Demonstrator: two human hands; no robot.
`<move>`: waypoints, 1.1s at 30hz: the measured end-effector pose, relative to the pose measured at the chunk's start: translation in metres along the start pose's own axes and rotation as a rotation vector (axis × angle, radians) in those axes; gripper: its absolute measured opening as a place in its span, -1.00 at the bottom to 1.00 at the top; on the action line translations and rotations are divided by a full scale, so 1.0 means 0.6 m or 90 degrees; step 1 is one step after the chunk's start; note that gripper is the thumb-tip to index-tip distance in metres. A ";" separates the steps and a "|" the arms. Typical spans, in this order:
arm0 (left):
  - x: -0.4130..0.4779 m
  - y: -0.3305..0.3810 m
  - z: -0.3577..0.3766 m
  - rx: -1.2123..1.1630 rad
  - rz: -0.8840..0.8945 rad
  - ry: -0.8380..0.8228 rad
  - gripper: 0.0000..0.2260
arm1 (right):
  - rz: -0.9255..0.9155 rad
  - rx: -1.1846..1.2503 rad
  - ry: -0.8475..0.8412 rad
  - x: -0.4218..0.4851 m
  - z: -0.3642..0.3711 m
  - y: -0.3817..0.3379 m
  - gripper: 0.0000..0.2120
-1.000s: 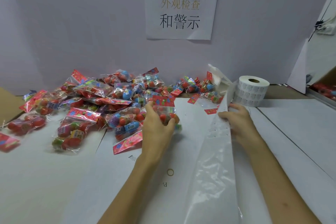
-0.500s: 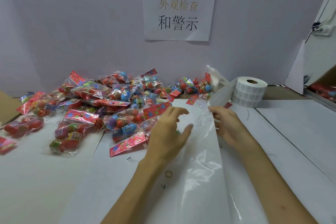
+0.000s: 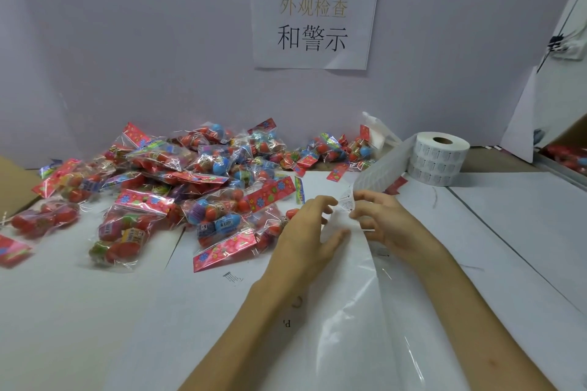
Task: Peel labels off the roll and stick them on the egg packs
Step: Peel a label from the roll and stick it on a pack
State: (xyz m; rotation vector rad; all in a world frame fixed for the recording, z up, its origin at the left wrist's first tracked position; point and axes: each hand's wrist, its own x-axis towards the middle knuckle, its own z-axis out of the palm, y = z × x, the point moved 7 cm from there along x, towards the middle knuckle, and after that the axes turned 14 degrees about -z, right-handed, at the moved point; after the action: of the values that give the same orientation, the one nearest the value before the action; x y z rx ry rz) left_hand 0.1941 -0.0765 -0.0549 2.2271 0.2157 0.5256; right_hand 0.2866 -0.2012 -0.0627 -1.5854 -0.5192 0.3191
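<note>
Left hand [image 3: 313,225] loose, fingers spread, holding nothing. Right hand [image 3: 387,222] pinches the label strip [image 3: 378,168]. Egg packs [image 3: 190,174] piled at left, none in hand; can't tell how many are labelled. Long bare liner [image 3: 365,311] trails toward me, so I judge plenty peeled. Label roll [image 3: 440,157] is thick: lots left. One label [image 3: 346,201] half lifted between my fingertips, not yet stuck.

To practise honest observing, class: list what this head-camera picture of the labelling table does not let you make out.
Head view throughout.
label roll: print too small to read.
label strip held by the right hand: print blurred; the grip is hidden by its fingers.
egg pack at the left edge: cut off by the frame.
red items far right: cut off by the frame edge, too blurred to identify.
</note>
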 end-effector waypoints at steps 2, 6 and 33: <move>0.000 0.001 -0.006 -0.027 -0.010 0.011 -0.66 | -0.014 -0.015 0.001 0.000 0.002 -0.003 -0.62; 0.000 -0.003 -0.009 -0.052 -0.041 0.011 -0.66 | -0.025 -0.001 -0.014 0.001 0.003 -0.005 -0.64; -0.012 0.028 -0.001 -0.044 0.082 -0.040 -0.84 | -0.018 -0.216 -0.339 -0.045 0.008 -0.007 -0.64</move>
State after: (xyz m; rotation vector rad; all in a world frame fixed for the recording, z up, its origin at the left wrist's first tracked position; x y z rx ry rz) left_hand 0.1870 -0.0893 -0.0443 2.1957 0.0202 0.5236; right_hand 0.2606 -0.2108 -0.0620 -1.8178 -1.0478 0.6676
